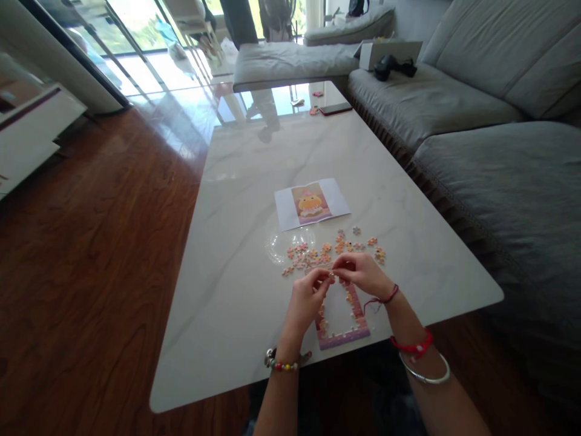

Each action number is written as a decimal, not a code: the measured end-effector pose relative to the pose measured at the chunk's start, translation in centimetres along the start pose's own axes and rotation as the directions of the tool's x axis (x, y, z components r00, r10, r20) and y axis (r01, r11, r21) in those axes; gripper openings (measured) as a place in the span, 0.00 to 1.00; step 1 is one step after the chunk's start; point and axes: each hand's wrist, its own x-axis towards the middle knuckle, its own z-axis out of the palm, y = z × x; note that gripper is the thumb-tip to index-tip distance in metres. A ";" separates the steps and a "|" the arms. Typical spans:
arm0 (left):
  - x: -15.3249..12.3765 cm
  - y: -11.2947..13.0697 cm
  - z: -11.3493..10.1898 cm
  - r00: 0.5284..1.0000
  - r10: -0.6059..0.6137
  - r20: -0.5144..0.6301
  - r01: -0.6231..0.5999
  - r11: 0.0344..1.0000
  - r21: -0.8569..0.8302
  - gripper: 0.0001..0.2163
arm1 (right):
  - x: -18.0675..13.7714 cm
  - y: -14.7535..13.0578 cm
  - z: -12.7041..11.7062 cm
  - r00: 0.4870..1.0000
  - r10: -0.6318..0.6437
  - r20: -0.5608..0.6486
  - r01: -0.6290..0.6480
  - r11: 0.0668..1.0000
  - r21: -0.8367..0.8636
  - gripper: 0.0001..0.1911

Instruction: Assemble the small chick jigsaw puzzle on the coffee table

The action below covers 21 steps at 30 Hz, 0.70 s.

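Observation:
My left hand (309, 301) is closed in a pinch, with a small pale jigsaw puzzle piece (331, 276) at its fingertips. Meeting it from the other side, my right hand (361, 274) has its thumb and fingers pinched at the same piece. Both hands hover over the upper edge of a partly assembled jigsaw puzzle (345, 336), a pink and purple border around a bare middle. My hands hide part of its top and left side. Just beyond them, loose jigsaw pieces (311, 259) in orange, pink and white lie scattered.
Behind the loose pieces lies a paper sheet with a printed picture (313, 203). The white marble-look table (245, 242) carries a dark phone (336, 109) and small pink items at its far end. A grey sofa (503, 175) runs along the right side.

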 end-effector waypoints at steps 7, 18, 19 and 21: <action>0.7 -1.9 -2.7 0.934 0.058 -0.353 0.064 0.943 0.325 0.10 | -1.2 4.7 -7.7 0.726 0.168 -0.667 -0.149 0.985 0.086 0.13; 0.5 -3.9 -5.9 0.815 0.035 -0.578 0.278 0.852 0.444 0.11 | -0.4 7.1 -7.9 0.698 -0.037 -0.715 -0.376 0.831 -0.410 0.11; 0.5 -4.0 -6.2 0.810 0.034 -0.585 0.281 0.854 0.438 0.12 | -0.3 6.8 -7.7 0.684 -0.079 -0.725 -0.364 0.824 -0.433 0.11; 0.5 -4.2 -6.8 0.795 0.029 -0.606 0.285 0.863 0.416 0.14 | 0.0 6.2 -7.1 0.665 -0.151 -0.731 -0.335 0.815 -0.472 0.12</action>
